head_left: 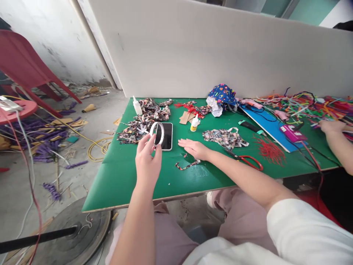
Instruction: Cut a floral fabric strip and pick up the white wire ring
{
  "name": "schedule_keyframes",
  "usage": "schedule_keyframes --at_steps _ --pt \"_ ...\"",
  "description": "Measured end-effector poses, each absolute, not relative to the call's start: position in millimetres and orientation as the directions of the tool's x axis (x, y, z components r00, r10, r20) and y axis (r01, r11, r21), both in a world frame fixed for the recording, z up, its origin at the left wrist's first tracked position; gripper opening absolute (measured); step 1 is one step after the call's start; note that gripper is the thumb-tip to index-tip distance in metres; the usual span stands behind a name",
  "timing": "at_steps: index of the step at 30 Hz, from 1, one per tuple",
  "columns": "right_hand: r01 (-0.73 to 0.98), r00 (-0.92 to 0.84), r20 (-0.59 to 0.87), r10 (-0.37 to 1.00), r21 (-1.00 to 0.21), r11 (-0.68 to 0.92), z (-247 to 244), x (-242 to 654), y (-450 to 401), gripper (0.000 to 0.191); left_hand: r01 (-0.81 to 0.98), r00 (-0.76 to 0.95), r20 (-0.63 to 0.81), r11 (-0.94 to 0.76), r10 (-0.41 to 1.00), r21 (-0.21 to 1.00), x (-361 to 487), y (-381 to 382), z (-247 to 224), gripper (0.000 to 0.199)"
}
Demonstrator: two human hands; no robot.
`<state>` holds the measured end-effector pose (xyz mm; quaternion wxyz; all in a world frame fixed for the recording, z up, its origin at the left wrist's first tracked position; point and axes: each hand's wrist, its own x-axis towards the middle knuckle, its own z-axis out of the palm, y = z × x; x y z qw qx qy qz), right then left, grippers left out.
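My left hand [148, 158] is closed on the lower edge of a thin white ring [162, 131], held upright above the table. Behind the ring lies a phone [168, 137] with a dark screen. My right hand [195, 149] rests on the green tabletop [116, 180], palm down, fingers stretched out, close to a narrow strip of dark printed fabric [183, 168]. Beyond it stands a small glue bottle [194, 123] with a yellow label. Gathered dark floral fabric [132, 131] is piled left of the phone, and another floral piece [224, 137] lies to the right.
Red-handled scissors [250, 162] and red threads [271, 151] lie rightward, near a blue board [273, 129] and a purple device [292, 133] with cords. A white bottle [137, 106] stands at back left. Another person's hand [331, 127] reaches in from the right. A pale partition [220, 51] backs the table.
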<state>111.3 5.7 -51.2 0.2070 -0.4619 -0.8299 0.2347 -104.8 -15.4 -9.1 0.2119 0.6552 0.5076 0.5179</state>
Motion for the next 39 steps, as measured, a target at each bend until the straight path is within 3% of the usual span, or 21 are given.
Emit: schedule_keyframes --at_steps 3,5,7,9,14,16,20,24,27,29,33,36,39 --pt "0.552 -0.517 0.123 0.847 -0.709 0.440 -44.2 124.1 -31.5 0.040 0.428 -0.084 0.436 -0.363 0.896 0.828 -103.7 -17.1 -8.0 0.034" --pt "0.556 -0.371 0.138 0.918 -0.759 0.339 -40.9 133.6 -41.6 0.042 0.425 -0.106 0.425 -0.345 0.899 0.837 -103.4 -18.3 -6.3 0.034" --pt "0.647 -0.157 0.175 0.972 -0.725 0.235 -41.8 138.7 -40.6 0.046 0.426 -0.149 0.423 -0.328 0.894 0.843 -104.3 -19.5 -3.9 0.033" --pt "0.750 -0.063 0.152 0.986 -0.644 0.147 -46.3 134.6 -35.6 0.049 0.428 -0.197 0.419 -0.306 0.887 0.850 -106.3 -20.4 -1.7 0.033" --pt "0.847 -0.065 0.086 0.994 -0.522 0.100 -55.7 79.9 -40.8 0.050 0.428 -0.250 0.427 -0.297 0.869 0.854 -111.1 -21.5 -0.3 0.033" --pt "0.829 -0.120 0.084 0.989 -0.539 0.147 -52.9 55.1 -46.9 0.050 0.424 -0.261 0.442 -0.310 0.858 0.851 -112.4 -21.8 -1.2 0.032" --pt "0.691 -0.229 0.104 0.968 -0.683 0.237 -37.5 49.2 -47.8 0.052 0.433 -0.283 0.448 -0.304 0.848 0.849 -119.7 -22.6 -2.9 0.032" --pt "0.744 0.213 0.190 0.958 -0.668 -0.033 -35.8 100.5 -48.0 0.051 0.458 -0.313 0.435 -0.268 0.844 0.848 -135.3 -25.6 -5.0 0.033" --pt "0.788 0.358 0.073 0.931 -0.559 -0.259 -49.1 122.0 -61.9 0.054 0.466 -0.337 0.430 -0.248 0.838 0.849 -145.2 -29.9 -7.5 0.034" --pt "0.851 0.266 0.063 0.962 -0.483 -0.203 -55.0 113.1 -71.7 0.058 0.465 -0.338 0.432 -0.251 0.836 0.849 -148.1 -32.9 -9.0 0.033" --pt "0.771 -0.192 -0.014 0.981 -0.621 0.142 -42.3 68.6 -64.6 0.056 0.459 -0.319 0.428 -0.257 0.846 0.850 -146.8 -36.3 -11.0 0.034" --pt "0.740 -0.094 0.119 0.988 -0.656 0.150 -23.4 45.2 -32.5 0.058 0.450 -0.309 0.409 -0.247 0.858 0.858 -146.2 -35.0 -13.7 0.033" --pt "0.840 -0.119 0.156 0.981 -0.511 0.183 -17.0 34.4 4.5 0.063 0.447 -0.314 0.400 -0.238 0.861 0.862 -149.9 -32.8 -17.4 0.032"
